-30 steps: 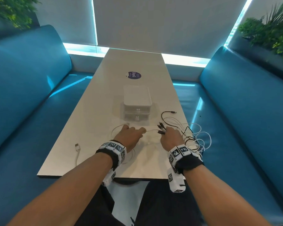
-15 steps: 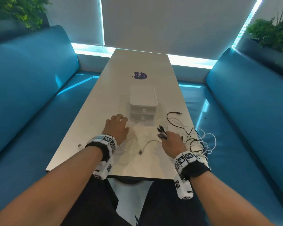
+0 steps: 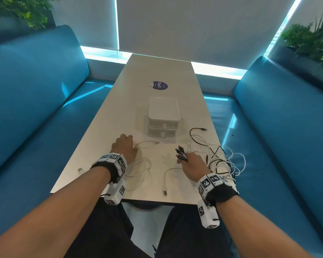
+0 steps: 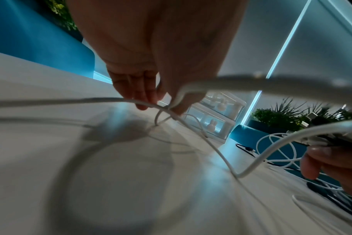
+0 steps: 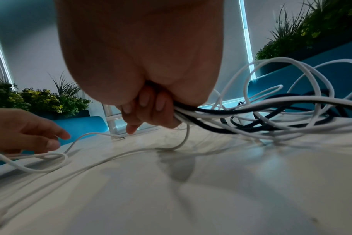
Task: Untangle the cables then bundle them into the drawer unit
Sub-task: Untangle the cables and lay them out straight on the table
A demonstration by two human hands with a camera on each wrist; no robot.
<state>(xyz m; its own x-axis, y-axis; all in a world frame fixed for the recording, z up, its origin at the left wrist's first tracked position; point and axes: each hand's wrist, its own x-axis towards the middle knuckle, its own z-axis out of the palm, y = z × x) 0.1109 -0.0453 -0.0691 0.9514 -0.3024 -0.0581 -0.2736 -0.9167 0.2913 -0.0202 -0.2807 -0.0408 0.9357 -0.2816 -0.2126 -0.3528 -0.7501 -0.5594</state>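
Teal booth seats flank the white tabletop (image 3: 104, 127), drawer unit (image 3: 164, 116) sitting shut mid-table. Your right hand (image 3: 193, 164) is clamped round a fistful of plug ends from the cable tangle (image 3: 222, 159) at the right edge, while your left hand (image 4: 151, 89) pinches one white cable (image 3: 144, 161). Looks like you're mid-untangle, so next I'd draw that strand clear, then coil it.

A long pale table (image 3: 157, 71) runs between two blue padded benches (image 3: 32, 90) toward a wall of drawn grey blinds (image 3: 194, 25) edged with daylight. Leafy plants (image 3: 309, 40) sit behind each bench.
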